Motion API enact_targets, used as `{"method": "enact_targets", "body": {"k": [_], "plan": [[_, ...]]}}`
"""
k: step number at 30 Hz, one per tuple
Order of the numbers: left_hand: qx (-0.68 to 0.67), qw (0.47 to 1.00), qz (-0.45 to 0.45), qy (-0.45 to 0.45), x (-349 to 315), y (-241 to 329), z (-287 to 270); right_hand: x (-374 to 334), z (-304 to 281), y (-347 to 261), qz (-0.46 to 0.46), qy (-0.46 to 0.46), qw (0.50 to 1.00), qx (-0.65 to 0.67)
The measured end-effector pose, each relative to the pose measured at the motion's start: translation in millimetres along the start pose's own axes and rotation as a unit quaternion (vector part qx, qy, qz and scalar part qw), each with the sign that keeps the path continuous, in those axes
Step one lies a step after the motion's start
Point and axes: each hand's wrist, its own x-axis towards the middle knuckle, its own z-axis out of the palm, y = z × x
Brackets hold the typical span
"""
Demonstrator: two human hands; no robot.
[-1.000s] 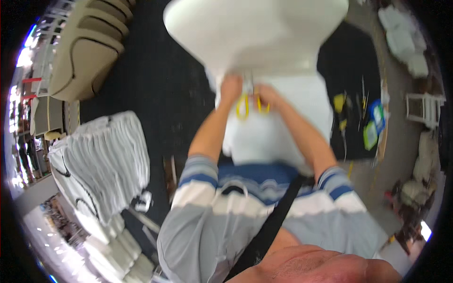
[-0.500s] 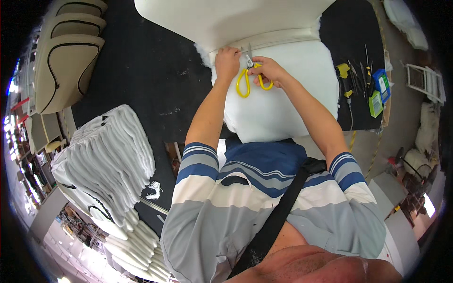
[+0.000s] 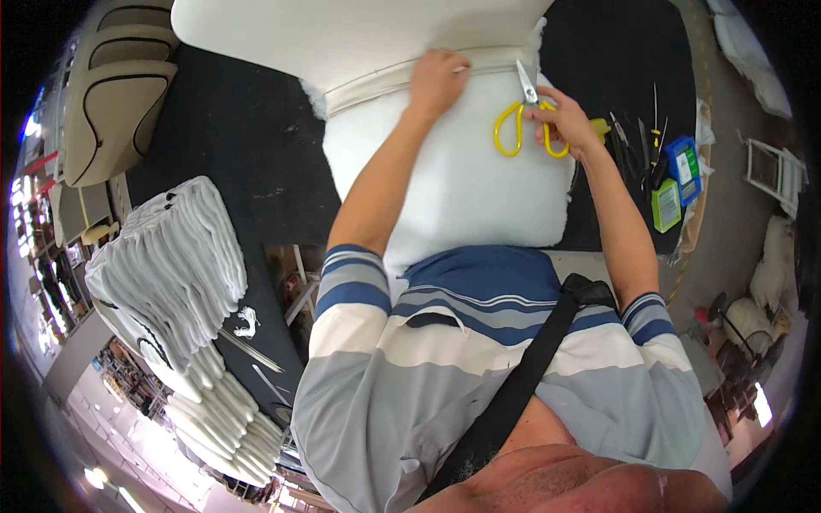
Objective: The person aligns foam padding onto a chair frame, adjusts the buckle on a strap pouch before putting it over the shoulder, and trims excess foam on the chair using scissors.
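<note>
Left hand [image 3: 436, 79] lies flat, fingers loosely curled, pressing the beige seam strip [image 3: 376, 84] on the white cushion [image 3: 462, 188]. Right hand [image 3: 566, 121], arm outstretched, grips yellow-handled scissors [image 3: 523, 120], blades pointing up at the seam.

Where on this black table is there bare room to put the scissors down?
The widest bare patch of the black table lies left of the white foam cushion, between it and the stack of grey-white pads. Right of the cushion it is crowded: hand tools and small blue and green boxes beside the right hand holding the yellow scissors.
</note>
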Motion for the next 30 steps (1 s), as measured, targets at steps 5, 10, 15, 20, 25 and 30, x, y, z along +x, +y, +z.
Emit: {"method": "enact_targets", "body": {"k": [5,10,15,20,25,30], "plan": [[0.055,0.998,0.013,-0.026,26,35,60,-4,-20,19,0.026,-0.031,0.998,0.039],[0.077,0.992,0.091,-0.036,27,36,61,3,-33,16,0.038,-0.051,0.997,0.050],[0.085,0.988,0.117,-0.052,32,41,67,7,-37,21,0.047,-0.066,0.995,0.057],[0.090,0.989,0.100,-0.068,34,37,74,9,-36,20,0.053,-0.061,0.996,0.047],[0.073,0.990,0.033,-0.115,30,31,82,9,-34,21,0.059,-0.055,0.996,0.043],[0.071,0.988,-0.024,-0.138,31,32,93,13,-37,19,0.068,-0.050,0.996,0.028]]}}
